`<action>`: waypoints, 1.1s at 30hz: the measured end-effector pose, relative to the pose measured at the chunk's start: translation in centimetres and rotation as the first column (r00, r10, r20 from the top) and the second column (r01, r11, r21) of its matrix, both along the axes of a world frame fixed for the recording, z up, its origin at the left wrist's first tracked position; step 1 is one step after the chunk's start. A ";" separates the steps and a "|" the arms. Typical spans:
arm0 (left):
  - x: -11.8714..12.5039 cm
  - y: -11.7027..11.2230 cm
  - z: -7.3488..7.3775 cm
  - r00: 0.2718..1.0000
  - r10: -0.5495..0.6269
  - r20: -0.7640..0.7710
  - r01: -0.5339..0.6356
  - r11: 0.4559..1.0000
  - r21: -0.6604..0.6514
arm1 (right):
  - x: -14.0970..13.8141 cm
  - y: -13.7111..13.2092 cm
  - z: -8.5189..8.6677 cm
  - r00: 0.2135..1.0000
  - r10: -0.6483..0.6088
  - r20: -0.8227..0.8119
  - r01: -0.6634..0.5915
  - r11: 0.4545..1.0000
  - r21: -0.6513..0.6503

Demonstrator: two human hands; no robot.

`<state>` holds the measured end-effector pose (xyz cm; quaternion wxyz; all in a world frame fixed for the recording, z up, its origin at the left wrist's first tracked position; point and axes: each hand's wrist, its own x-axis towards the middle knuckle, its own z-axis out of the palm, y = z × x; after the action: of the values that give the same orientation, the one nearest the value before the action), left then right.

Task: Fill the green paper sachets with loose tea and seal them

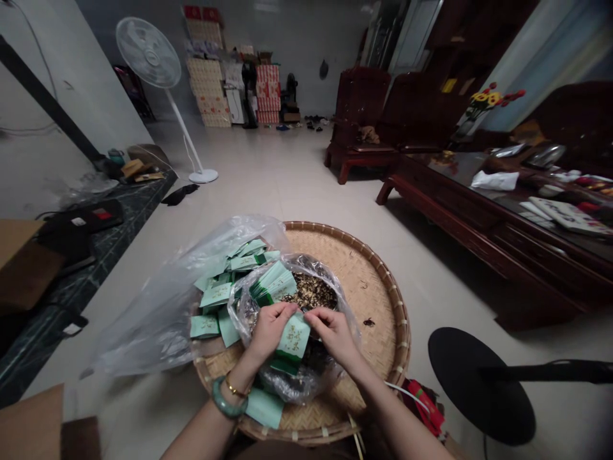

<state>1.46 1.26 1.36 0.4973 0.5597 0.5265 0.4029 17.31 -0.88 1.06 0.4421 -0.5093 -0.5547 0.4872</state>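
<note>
Room: pale tiled floor (268, 169), one white standing fan (149, 54) at far left, one dark wooden table (445, 214) at right.
Tray: one round woven tray (378, 287), in front of the person.
Green packet (294, 335): one, between the hands, above the near part of the small clear bag (313, 383); long axis running away from the body, near end slanting slightly left, dark green band at that near end.
Left hand (269, 327): pinching the packet's far edge with thumb and fingers.
Right hand (334, 329): pinching at the same edge, towards its right corner.
Small bag: one, open, with dark and yellowish dried bits (313, 292) and one fanned stack of packets (274, 283), too overlapped to count.
Large clear bag (153, 319): one, left of the small bag, beside a jumbled packet pile (215, 294); exact number unclear.
Lone packet (264, 407): one, near the tray's close rim.
Left wrist: one green bangle (227, 399), one gold-coloured bracelet (234, 387).
</note>
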 end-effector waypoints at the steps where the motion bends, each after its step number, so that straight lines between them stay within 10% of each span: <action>1: 0.0 0.0 -0.1 1.000 0.001 0.013 -0.001 1.000 -0.014 | 0.0 0.0 -0.1 0.999 -0.011 -0.045 0.010 0.999 -0.043; 8: -0.8 -0.1 -0.1 0.996 -0.079 0.032 0.079 0.997 0.020 | -0.1 0.0 -0.4 0.971 -0.102 -0.215 0.061 0.979 -0.193; 12: -2.6 1.5 0.0 0.973 0.183 0.140 -0.183 0.983 -0.013 | 0.2 0.1 -0.8 0.905 -0.151 -0.397 0.051 0.966 -0.252; 17: -5.7 4.3 0.2 0.609 0.497 0.618 -0.564 0.819 -0.103 | 1.1 -0.2 -1.9 0.859 -0.200 -0.470 0.085 0.963 -0.254; 19: -6.0 4.6 -0.1 0.568 0.512 0.644 -0.624 0.779 -0.068 | 1.5 -0.4 -2.2 0.851 -0.222 -0.476 0.101 0.959 -0.266; 22: -5.2 4.1 -0.8 0.796 0.489 0.357 -0.557 0.822 0.117 | 1.9 -0.6 -2.5 0.859 -0.229 -0.459 0.108 0.955 -0.275; 24: -4.4 3.7 -1.2 0.941 0.333 -0.063 -0.297 0.899 0.322 | 2.0 -0.7 -2.5 0.872 -0.221 -0.436 0.105 0.956 -0.274; 27: -3.3 3.4 -1.4 0.780 0.209 -0.589 0.082 0.901 0.427 | 2.2 -1.0 -2.6 0.886 -0.216 -0.409 0.109 0.957 -0.269; 33: -2.4 3.5 -1.5 0.373 0.239 -0.897 0.235 0.910 0.340 | 2.6 -1.6 -3.4 0.891 -0.242 -0.383 0.155 0.957 -0.243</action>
<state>-0.91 4.74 -0.15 -0.0155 0.7786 0.6155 0.1213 19.95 -2.46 -2.37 0.5409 -0.4933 -0.3411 0.5896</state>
